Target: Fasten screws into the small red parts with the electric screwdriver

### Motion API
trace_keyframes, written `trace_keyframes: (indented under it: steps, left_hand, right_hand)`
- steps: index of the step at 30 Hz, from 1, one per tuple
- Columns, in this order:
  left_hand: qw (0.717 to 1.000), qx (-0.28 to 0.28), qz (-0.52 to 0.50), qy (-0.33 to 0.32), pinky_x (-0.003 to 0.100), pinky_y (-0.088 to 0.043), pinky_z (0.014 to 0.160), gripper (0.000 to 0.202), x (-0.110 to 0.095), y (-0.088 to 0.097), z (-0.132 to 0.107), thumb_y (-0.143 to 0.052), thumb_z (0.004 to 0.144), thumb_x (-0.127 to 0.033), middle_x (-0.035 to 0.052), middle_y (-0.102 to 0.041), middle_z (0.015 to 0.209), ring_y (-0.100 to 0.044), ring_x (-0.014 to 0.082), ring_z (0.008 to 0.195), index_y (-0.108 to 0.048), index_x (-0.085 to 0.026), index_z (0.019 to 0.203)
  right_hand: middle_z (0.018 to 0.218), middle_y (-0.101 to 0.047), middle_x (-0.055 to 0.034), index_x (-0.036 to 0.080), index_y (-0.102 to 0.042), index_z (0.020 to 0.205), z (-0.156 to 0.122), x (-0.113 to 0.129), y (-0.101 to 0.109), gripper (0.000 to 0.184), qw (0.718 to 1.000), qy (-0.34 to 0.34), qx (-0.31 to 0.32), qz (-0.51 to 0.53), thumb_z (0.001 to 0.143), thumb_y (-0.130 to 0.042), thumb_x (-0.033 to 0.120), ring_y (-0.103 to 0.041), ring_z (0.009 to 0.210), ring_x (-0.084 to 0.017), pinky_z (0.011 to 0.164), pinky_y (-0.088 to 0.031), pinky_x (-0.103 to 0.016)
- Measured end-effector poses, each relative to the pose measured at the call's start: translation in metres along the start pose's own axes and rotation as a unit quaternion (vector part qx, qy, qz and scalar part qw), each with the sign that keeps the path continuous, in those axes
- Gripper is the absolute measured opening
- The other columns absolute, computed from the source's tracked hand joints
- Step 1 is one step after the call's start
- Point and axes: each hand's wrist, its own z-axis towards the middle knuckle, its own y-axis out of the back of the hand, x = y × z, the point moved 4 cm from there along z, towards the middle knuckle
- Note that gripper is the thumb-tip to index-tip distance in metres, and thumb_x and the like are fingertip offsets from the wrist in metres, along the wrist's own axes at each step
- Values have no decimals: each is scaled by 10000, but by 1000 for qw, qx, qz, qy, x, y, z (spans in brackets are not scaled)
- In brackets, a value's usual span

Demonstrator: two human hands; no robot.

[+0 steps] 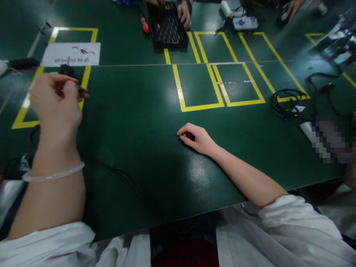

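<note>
- Left hand (57,98): fingers curled at dark object (66,70) near printed sheet (71,52); cannot tell if gripped.
- Right hand (198,139): fingertips nearly together on green tabletop (133,107); contents unclear.
- Judged step: left-hand handling; next move calls for steady fingers.

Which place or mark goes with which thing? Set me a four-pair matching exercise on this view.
Things:
1. Left hand
2. Right hand
3. Black tray
4. Coiled black cable

Places or marks:
A. Near the middle of the green table
B. Toward the right side
C. Pale bangle at the wrist
D. Far side, beside a co-worker's hand

Pairs: 1-C, 2-A, 3-D, 4-B
</note>
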Motion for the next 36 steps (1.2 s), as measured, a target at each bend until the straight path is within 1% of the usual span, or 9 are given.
trace_keyframes:
  steps: [1, 3, 6, 9, 12, 15, 21, 28, 36]
  left_hand:
    - [998, 31, -61, -16, 362, -572, 861, 303, -16, -11, -9, -462, 1023, -240, 42, -669, 965, -644, 111, 819, -595, -95, 1255]
    - [975, 144, -167, -43, 294, -561, 799, 267, -51, -38, -38, -534, 991, -246, 29, -661, 896, -636, 103, 777, -658, -105, 1181]
    - [911, 329, -241, -57, 284, -548, 745, 372, -92, -76, -91, -572, 955, -272, 27, -644, 835, -638, 134, 758, -620, -111, 1286]
    - [852, 445, -270, -57, 308, -541, 724, 495, -110, -103, -130, -580, 946, -333, 31, -641, 816, -639, 163, 741, -540, -98, 1380]
    - [813, 501, -289, -64, 304, -530, 718, 565, -114, -118, -147, -558, 960, -353, 23, -635, 800, -629, 164, 737, -459, -98, 1454]
    - [799, 513, -307, -65, 291, -525, 721, 592, -114, -124, -149, -565, 960, -360, 16, -627, 818, -621, 154, 740, -427, -105, 1477]
    - [807, 482, -338, -47, 286, -526, 710, 539, -111, -129, -149, -545, 978, -393, 5, -610, 780, -615, 145, 699, -469, -106, 1428]
    - [813, 453, -367, -14, 268, -520, 660, 343, -108, -130, -150, -527, 985, -412, 35, -644, 801, -623, 139, 674, -575, -121, 1160]
    - [809, 464, -360, -22, 289, -513, 670, 382, -107, -132, -150, -585, 945, -515, 52, -646, 786, -613, 148, 675, -601, -134, 934]
  right_hand:
    - [961, -668, -44, 183, -652, 998, 0, 0, 0, 103, 1000, -1, 1, 0, 926, -582, 160, -633, 812, -143, 752, -509, -278]
    - [968, -674, -44, 187, -651, 1000, 0, -1, -1, 104, 1000, -2, 2, 2, 930, -578, 165, -636, 818, -142, 757, -509, -278]
    - [971, -691, -38, 192, -630, 1062, -1, -4, -2, 139, 1000, -11, -2, 27, 932, -583, 178, -642, 815, -138, 759, -509, -277]
    - [943, -700, -14, 203, -572, 1180, -1, -8, -3, 279, 997, -23, -10, 77, 910, -639, 218, -641, 774, -128, 741, -509, -273]
    - [901, -691, 1, 200, -566, 1190, -1, -9, -3, 322, 995, -25, -9, 99, 895, -679, 267, -633, 754, -125, 731, -510, -270]
    - [863, -690, 0, 193, -604, 1099, 0, -9, -2, 211, 995, -26, -3, 99, 922, -655, 296, -626, 750, -127, 722, -508, -271]
    - [848, -688, 1, 193, -621, 1037, -2, -10, 0, 173, 992, -41, -17, 121, 923, -671, 314, -627, 747, -127, 710, -507, -269]
    - [847, -683, 4, 198, -632, 1027, -4, -15, 0, 222, 987, -71, -51, 136, 904, -702, 370, -603, 708, -115, 671, -496, -261]
    - [816, -661, 13, 203, -634, 1004, -4, -14, 1, 186, 987, -69, -67, 129, 899, -698, 344, -583, 683, -112, 652, -483, -263]
